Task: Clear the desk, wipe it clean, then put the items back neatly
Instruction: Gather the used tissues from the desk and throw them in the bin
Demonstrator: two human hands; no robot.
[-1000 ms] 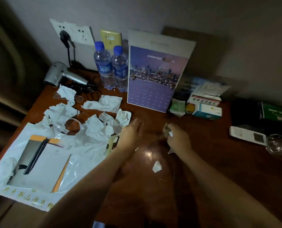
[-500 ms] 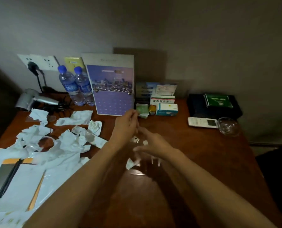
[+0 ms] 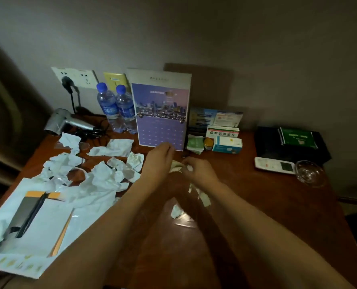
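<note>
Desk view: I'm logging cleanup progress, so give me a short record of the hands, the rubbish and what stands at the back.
left hand: raised above the desk, touching a paper scrap
right hand: pinches the same scrap
crumpled paper: scattered left of the hands
loose scraps: on the wood below the hands
back row: two water bottles, calendar, medicine boxes
right side: remote, glass ashtray
wiping: not yet begun

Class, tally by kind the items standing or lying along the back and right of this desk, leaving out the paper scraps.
Water bottles: 2
Medicine boxes: 2
Calendar: 1
Hair dryer: 1
Remote control: 1
Glass ashtray: 1
Total: 8
</note>
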